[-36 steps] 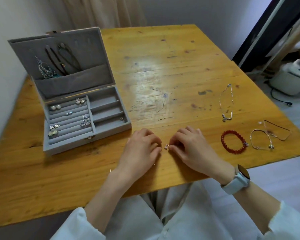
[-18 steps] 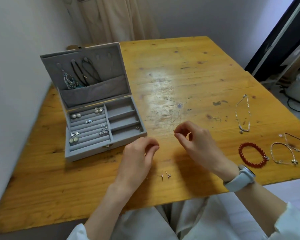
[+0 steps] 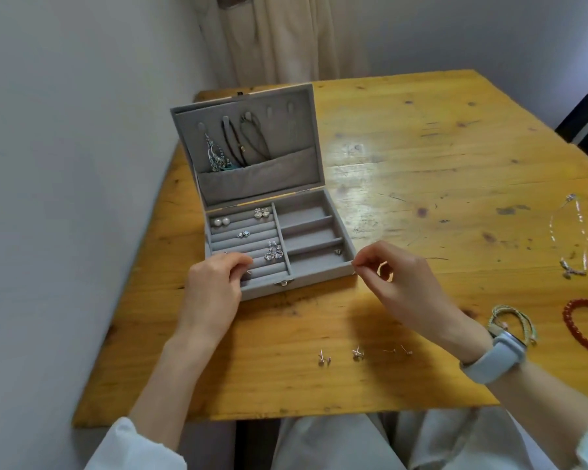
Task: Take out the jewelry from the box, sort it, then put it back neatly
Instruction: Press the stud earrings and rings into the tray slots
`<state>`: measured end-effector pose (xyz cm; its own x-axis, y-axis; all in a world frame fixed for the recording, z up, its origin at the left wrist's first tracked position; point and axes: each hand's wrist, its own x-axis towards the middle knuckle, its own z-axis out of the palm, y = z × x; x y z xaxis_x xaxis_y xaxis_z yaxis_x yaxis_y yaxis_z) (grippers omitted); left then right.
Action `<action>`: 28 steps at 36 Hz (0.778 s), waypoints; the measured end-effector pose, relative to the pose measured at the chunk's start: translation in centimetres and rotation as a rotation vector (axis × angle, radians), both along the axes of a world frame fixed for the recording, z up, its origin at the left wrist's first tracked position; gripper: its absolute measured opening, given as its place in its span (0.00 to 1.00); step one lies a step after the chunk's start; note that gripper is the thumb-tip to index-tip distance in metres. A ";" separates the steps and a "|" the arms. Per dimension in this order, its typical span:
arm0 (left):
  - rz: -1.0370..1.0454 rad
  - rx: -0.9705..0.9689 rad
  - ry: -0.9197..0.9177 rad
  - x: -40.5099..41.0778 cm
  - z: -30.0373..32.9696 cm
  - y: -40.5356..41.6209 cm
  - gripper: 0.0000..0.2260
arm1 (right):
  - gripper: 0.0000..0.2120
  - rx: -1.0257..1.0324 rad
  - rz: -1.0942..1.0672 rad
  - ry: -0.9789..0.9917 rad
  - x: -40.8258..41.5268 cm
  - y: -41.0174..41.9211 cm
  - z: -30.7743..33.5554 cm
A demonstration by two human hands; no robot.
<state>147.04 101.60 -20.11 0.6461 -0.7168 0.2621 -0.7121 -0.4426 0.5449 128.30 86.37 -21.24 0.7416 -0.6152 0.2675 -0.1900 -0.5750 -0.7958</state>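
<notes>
The grey jewelry box stands open at the table's left. Necklaces hang inside its lid and several earrings sit in its padded rows. My left hand lies over the box's front left rows, fingers curled, pinching a small stud. My right hand hovers at the box's front right corner, thumb and forefinger pinching something tiny. Several small stud earrings lie on the wood near the front edge. A red bead bracelet, a green cord bracelet and a silver chain lie at the right.
The wooden table stands against a white wall on the left, with a curtain behind. My right wrist wears a pale blue watch. The box's three right compartments hold only one small piece.
Both hands rose from the table's front edge to the box, the left onto the earring rows, the right to the front right corner. The view swung left.
</notes>
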 end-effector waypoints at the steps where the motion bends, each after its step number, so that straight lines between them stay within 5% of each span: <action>1: 0.000 -0.005 -0.014 0.0 -0.1 -0.1 0.08 | 0.09 -0.001 0.001 0.002 0.0 0.0 0.0; 28: -0.060 0.097 -0.191 1.1 -0.2 0.1 0.04 | 0.07 0.022 0.024 -0.056 2.1 0.8 0.9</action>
<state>148.18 101.75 -20.36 0.5468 -0.7800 0.3041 -0.8250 -0.4401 0.3546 130.39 87.19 -20.31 0.7404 -0.6037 0.2955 -0.1314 -0.5613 -0.8171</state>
